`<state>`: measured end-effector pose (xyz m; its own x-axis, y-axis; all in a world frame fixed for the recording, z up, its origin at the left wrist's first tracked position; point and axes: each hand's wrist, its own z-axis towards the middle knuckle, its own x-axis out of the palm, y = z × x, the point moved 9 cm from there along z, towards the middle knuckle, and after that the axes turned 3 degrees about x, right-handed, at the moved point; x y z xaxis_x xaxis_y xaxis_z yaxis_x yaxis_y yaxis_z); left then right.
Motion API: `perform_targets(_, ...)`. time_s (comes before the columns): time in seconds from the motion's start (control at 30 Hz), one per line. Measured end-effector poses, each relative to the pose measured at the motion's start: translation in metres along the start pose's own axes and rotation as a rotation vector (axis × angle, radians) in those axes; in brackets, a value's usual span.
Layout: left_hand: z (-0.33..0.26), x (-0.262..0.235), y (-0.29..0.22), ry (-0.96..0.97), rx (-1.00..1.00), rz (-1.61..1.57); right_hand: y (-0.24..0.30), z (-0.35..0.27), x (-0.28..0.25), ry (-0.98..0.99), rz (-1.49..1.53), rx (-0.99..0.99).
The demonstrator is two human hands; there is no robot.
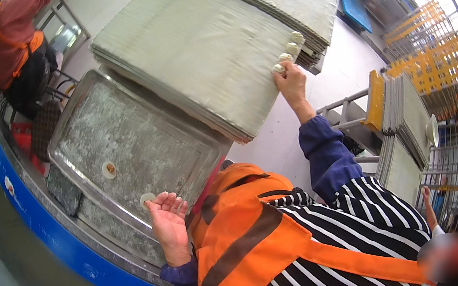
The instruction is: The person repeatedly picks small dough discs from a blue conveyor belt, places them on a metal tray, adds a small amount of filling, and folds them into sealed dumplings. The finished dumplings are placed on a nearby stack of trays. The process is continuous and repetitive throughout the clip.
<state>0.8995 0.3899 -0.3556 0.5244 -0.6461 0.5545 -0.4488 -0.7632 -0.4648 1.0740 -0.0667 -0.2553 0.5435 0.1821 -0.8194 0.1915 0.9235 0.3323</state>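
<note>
Here's the broad stack of pale boards (184, 48), and along its right edge 4 small whitish dumplings (292, 48) sit in a row! Over on the left, the flour-dusted metal tray (144, 138) carries 1 round filled wrapper (109, 170), and the blue strip (37, 218) beyond bears another filled piece (9, 186)

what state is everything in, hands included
Left hand: open, palm up
Right hand: fingertips at the nearest dumpling, grip unclear
Four dumplings: lined up near the top board's edge, apparently closed
Boards: stacked
Metal tray: dusted white
Wrapper with filling: unfolded, filling exposed
Pale round wrapper: at left hand's fingertips
</note>
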Motion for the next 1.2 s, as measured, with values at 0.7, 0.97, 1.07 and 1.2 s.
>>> perform_targets(0.7,0.041,-0.127,0.014,-0.237,0.38,1.56,0.305,-0.202,0.026,0.908,0.63,-0.542)
perform_targets(0.97,0.042,-0.139,0.008,-0.273,0.37,1.457,0.316,-0.252,0.052,1.126,0.652,-0.508)
perform_targets(1.07,0.053,-0.15,0.021,-0.179,0.254,1.108,0.304,-0.264,0.069,1.19,0.635,-0.325)
perform_targets(1.2,0.033,-0.117,0.019,0.051,0.089,0.174,0.288,-0.307,0.101,1.675,0.774,0.415)
